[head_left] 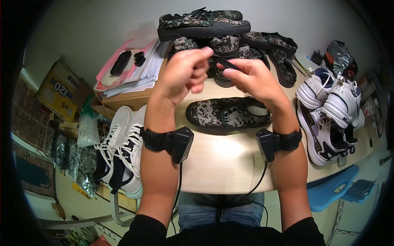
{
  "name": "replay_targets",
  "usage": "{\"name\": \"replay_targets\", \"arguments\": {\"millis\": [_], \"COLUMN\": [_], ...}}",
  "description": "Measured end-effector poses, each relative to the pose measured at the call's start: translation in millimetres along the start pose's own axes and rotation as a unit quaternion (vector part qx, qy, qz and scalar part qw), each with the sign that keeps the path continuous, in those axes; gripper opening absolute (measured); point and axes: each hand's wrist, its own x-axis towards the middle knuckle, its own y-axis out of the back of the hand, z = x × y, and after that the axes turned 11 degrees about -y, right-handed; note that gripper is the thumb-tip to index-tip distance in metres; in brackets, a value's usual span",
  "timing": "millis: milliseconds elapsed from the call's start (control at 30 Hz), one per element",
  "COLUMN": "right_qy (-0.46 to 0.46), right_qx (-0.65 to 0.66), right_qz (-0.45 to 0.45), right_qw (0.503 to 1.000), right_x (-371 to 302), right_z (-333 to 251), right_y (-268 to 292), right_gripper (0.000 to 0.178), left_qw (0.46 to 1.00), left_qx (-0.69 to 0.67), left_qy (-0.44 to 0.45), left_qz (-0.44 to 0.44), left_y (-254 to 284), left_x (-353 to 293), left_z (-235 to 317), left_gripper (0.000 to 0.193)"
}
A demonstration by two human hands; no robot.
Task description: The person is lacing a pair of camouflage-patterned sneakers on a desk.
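Both my hands are raised over the table, fingertips close together. My right hand (252,78) pinches a small bundle of black shoelace (225,62) between thumb and fingers. Beside it my left hand (184,74) has its fingers curled and thumb pressed in; whether a lace end sits in that pinch cannot be made out against the dark shoes behind. Below the hands a camouflage canvas shoe (221,117) with a black sole lies sideways on the table, toe to the left. No lace shows on it. My right forearm covers its heel end.
More camouflage shoes (205,26) are piled at the back of the table (221,164). Papers (135,76) lie on a box at left, above white sneakers (123,151). Other white sneakers (324,123) are stacked at right. Black wrist devices (182,143) trail cables.
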Motion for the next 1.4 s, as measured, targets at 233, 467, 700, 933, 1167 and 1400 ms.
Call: {"name": "replay_targets", "arguments": {"millis": [233, 467, 700, 933, 1167, 1400], "right_qy": [-0.029, 0.124, 0.04, -0.033, -0.004, 0.084], "right_qx": [0.066, 0.027, 0.079, 0.148, -0.04, -0.115], "right_qz": [0.084, 0.074, -0.093, 0.085, 0.356, 0.27], "right_qw": [0.994, 0.989, 0.992, 0.985, 0.934, 0.952], "right_x": [-0.4, 10.1, 5.3, 6.7, 20.1, 11.5], "right_z": [16.1, 20.5, 8.1, 15.7, 37.2, 17.7], "right_y": [33.6, 22.3, -5.1, 22.0, 26.8, 18.0], "right_gripper": [0.023, 0.04, 0.038, 0.023, 0.011, 0.008], "left_qw": [0.949, 0.995, 0.995, 0.968, 0.838, 0.851], "left_qx": [-0.238, -0.049, -0.085, -0.211, -0.502, -0.496], "left_qy": [-0.112, 0.092, 0.047, -0.049, 0.197, 0.164], "left_qz": [0.17, -0.008, -0.035, 0.13, 0.085, 0.059], "left_y": [34.9, 10.3, 16.0, 41.1, -10.8, -62.8], "left_x": [11.3, 7.2, 3.9, 14.7, 33.2, 19.6], "left_z": [-12.8, -10.9, -7.1, -17.7, -69.0, -76.5], "left_gripper": [0.034, 0.035, 0.033, 0.026, 0.029, 0.021]}}
